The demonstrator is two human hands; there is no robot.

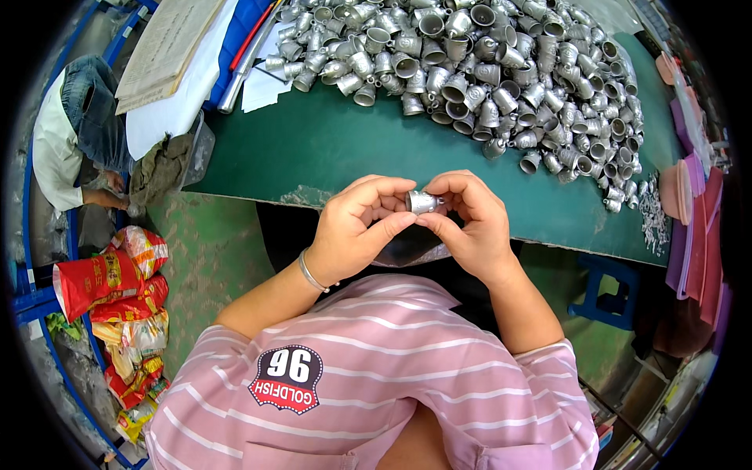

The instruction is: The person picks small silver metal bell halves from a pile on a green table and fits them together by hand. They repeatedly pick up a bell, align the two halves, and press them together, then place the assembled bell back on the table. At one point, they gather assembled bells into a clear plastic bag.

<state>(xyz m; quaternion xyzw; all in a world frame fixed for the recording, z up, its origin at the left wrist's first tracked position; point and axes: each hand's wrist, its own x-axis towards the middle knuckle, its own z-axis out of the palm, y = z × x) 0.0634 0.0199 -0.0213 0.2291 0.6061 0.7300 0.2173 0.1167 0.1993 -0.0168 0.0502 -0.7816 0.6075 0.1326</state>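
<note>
While both hands meet just over the near edge of the table, a small silver metal bell [423,202] sits between them, lying on its side; the left hand [356,231] pinches it with the thumb stretched along its lower side and the fingers curled over the top, closed around the wider end; the right hand [470,223] grips the narrower end with thumb and fingertips drawn together, the remaining fingers arched above; the two hands touch each other at the fingertips around the bell, which is held in the air just in front of the table edge, not resting on anything; a thin silver bracelet [311,274] circles the left wrist; below the hands comes the person's pink striped shirt [392,376] with a dark badge on the chest; beyond the hands lies the green table [313,149], its top bare near the person; farther back and toward the right, a large heap of like silver bells [486,70] covers the far part of the table, well apart from the held one; at the right end of the heap a small pile of tiny pale metal pieces [652,215] lies near the edge; to the far left of the table are a metal tube [243,66], white paper [168,102] and a folded newspaper [164,47]; under the table on the right stands a blue stool [607,286]; on the floor to the left lie red and yellow printed bags [110,282], and another person [74,129] crouches beyond them.
</note>
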